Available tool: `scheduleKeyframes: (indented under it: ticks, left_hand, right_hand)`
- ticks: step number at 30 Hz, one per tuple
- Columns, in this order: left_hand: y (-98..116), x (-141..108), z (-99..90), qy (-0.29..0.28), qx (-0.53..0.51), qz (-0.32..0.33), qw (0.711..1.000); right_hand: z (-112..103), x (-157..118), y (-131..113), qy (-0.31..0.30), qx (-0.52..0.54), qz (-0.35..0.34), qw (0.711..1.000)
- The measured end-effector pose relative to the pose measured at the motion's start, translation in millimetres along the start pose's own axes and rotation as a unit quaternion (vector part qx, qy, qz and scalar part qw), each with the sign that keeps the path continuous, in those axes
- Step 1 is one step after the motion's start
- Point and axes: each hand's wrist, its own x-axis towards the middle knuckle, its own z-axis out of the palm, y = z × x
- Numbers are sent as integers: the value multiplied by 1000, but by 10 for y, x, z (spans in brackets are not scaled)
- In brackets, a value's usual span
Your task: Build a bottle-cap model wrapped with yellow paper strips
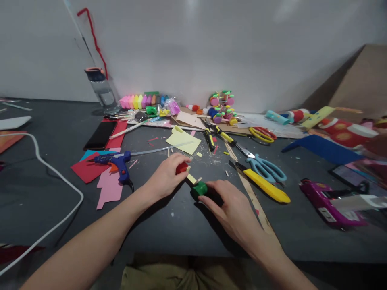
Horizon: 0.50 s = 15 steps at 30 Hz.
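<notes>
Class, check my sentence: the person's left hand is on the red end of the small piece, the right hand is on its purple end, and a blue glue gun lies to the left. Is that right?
Not quite: the end at the right hand is green, not purple, as the head view shows. The left hand on the red end and the blue glue gun to the left are correct.

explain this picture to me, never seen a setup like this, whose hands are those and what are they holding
There's no machine: these are a person's bare hands, seen from a camera worn on their head, looking forward and down. The left hand holds a red piece; the right hand holds a green piece, with a pale strip between. On the dark table lie a blue glue gun, scissors, a yellow cutter and paper scraps.
</notes>
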Motion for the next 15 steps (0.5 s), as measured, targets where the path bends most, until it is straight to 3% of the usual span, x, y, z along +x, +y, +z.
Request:
scheduleKeyframes:
  ticks: [10,15]
  left_hand:
    - [-60,45,-38,-49,14,4,999]
    - [46,22,-123,-97,21,-20,995]
  right_hand:
    - [-207,85,110,-73,25,-82,994]
    - [-139,126,70,-65,-51,-104,991]
